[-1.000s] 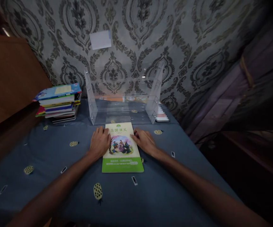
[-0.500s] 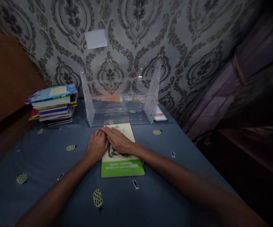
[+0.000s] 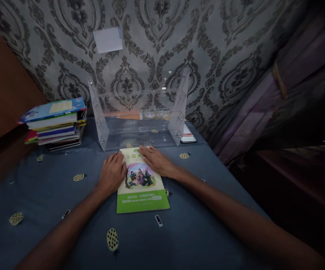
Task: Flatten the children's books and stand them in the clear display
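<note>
Clasping nothing: resting left grip [image 3: 111, 172], loosely curled, against left edge of book [image 3: 141, 180]; laying right grip [image 3: 158, 162], nearly flat, across upper right, near rack [image 3: 139, 139].

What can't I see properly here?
All in the head view:
- Part of the title on the book: behind the right hand.
- Lower covers in the book stack: hidden by the blue book on top.
- White-and-red thing beside the clear rack: pixelated.

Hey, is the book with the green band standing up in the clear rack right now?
No, the book lies flat on the blue cloth, in front of the clear rack.
</note>
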The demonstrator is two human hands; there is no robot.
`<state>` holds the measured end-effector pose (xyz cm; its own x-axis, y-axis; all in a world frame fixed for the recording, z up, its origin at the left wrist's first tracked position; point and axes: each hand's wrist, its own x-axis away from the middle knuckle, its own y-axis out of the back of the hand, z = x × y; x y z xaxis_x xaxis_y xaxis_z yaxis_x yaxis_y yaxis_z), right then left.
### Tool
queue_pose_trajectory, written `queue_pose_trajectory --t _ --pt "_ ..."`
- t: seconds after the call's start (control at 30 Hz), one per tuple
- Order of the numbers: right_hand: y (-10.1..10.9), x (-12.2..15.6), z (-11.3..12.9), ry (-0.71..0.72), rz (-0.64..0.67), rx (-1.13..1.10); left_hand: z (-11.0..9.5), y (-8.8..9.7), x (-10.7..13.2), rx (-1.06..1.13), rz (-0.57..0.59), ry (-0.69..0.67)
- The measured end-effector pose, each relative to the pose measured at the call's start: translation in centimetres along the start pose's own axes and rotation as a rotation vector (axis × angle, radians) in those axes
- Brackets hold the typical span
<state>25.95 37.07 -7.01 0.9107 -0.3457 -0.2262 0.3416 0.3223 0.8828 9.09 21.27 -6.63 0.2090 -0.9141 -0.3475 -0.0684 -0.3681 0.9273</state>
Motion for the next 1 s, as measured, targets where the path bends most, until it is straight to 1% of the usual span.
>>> queue_pose_trajectory --t 0.13,0.23,0.3,0.37,0.47,0.57,0.7,0.83,1.0 --pt "1.1 1.6 -2.1 -0.032 -0.04 -0.141 0.0 0.0 0.1 0.006 -0.006 0.004" --pt "1.5 1.8 -3.2 -0.057 -0.084 -0.315 0.4 -0.2 0.1 0.032 -0.004 -0.016" --pt "1.6 1.6 -3.7 -0.087 -0.105 -0.414 0.8 -0.3 -0.1 0.051 0.009 -0.057" --pt "1.7 1.2 -4.0 -0.106 -0.115 -0.477 1.2 -0.4 -0.6 0.065 0.046 -0.113" --pt "1.8 1.0 -4.1 -0.117 -0.115 -0.519 1.4 -0.6 -1.9 0.085 0.14 -0.201" --pt "2.0 1.0 -3.9 -0.115 -0.108 -0.508 0.5 -0.6 -3.5 0.105 0.234 -0.286" --pt "1.9 0.9 -4.1 -0.109 -0.107 -0.475 -1.5 -0.6 -5.3 0.124 0.341 -0.389" --pt "1.5 0.7 -4.6 -0.069 -0.121 -0.482 -2.9 -0.7 -6.1 0.138 0.357 -0.454" --pt "1.5 0.8 -4.7 -0.054 -0.112 -0.462 -3.3 -0.7 -6.0 0.132 0.373 -0.504"
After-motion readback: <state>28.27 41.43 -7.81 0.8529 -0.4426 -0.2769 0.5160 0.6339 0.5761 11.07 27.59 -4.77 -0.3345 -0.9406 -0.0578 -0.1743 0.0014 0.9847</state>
